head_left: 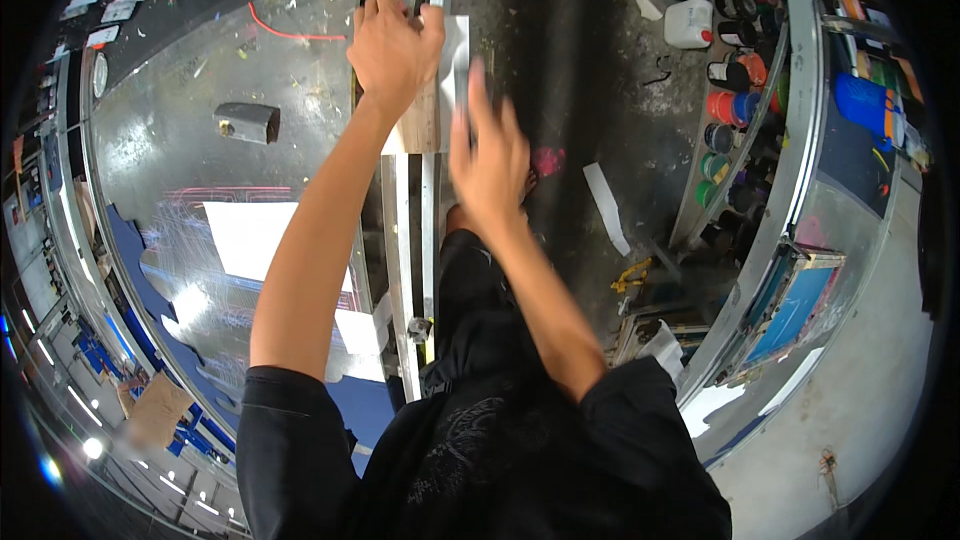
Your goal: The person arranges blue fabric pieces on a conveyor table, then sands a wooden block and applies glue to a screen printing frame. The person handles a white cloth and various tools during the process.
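A white sheet (455,50) lies along a narrow wooden board (415,128) that rests on metal rails. Over the far part of this board, my left hand (393,52) is closed with the fingers curled; what it grips is hidden beneath it. My right hand (490,165) is open, slightly smeared by motion. Its fingers stretch away from me with gaps between them, beside the right edge of the white sheet. Nothing shows in the right hand.
On the glossy table at left are a dark block-like piece (247,123), a red cord (290,32) and a white sheet of paper (250,240). Several paint pots (732,108) and a white jug (689,23) stand at right. A paper strip (606,208) lies on the floor.
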`<state>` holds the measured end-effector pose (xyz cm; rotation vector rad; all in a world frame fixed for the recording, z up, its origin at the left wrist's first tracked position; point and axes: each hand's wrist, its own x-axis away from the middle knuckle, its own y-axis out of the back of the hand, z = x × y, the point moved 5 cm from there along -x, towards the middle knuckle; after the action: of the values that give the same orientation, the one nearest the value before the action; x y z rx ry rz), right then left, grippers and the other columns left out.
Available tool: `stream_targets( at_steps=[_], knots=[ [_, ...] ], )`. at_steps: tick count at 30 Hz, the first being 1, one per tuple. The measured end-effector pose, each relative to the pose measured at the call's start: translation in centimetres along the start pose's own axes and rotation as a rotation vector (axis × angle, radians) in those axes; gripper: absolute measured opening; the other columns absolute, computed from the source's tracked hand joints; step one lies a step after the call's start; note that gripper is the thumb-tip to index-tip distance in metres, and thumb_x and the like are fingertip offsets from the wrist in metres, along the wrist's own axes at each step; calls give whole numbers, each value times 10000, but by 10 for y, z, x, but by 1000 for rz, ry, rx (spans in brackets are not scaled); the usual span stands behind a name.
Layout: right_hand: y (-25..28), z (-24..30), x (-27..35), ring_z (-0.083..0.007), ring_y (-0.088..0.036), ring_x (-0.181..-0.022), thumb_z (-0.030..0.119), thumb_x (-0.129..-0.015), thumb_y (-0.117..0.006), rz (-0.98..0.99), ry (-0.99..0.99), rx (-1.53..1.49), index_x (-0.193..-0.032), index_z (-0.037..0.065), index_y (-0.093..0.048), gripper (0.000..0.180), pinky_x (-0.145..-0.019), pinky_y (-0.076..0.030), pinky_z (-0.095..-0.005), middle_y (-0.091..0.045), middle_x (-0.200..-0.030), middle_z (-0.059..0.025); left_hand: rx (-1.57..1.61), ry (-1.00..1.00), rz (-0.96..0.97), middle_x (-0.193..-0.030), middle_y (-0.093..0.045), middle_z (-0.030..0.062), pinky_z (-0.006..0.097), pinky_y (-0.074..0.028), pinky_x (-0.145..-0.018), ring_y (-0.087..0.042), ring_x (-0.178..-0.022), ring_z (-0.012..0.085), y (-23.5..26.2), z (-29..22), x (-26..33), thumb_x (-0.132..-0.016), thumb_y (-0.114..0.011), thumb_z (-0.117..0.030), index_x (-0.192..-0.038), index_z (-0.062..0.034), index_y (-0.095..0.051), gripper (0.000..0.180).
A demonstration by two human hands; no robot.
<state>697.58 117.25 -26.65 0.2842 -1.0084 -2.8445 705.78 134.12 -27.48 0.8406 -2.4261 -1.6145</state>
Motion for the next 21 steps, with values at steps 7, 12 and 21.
stream_targets(
  at_steps=[7, 12, 21],
  knots=[
    [90, -36, 157, -387, -692, -815, 128, -945, -625, 189, -236, -14, -1453, 97, -530, 519, -696, -559, -434, -673, -1005, -213, 7, 60, 146, -883, -696, 177, 525, -489, -817, -605, -937, 386, 11, -6, -3, -858, -568, -412, -992, -15, -527, 421],
    [166, -55, 76, -385, -644, -769, 137, -963, -602, -108, -165, 97, -1466, 93, -514, 512, -685, -507, -452, -653, -913, -214, 208, -200, -143, -879, -646, 149, 459, -443, -837, -536, -911, 345, 87, -55, -44, -874, -724, -501, -883, 2, -659, 507],
    [161, -47, 82, -420, -672, -857, 143, -956, -602, -112, -184, -7, -1430, 81, -552, 481, -769, -530, -452, -671, -944, -248, 189, -439, -171, -1230, -478, 247, 594, -342, -1044, -398, -1258, 484, 76, -26, 81, -800, -818, -421, -1209, 59, -516, 699]
  ],
)
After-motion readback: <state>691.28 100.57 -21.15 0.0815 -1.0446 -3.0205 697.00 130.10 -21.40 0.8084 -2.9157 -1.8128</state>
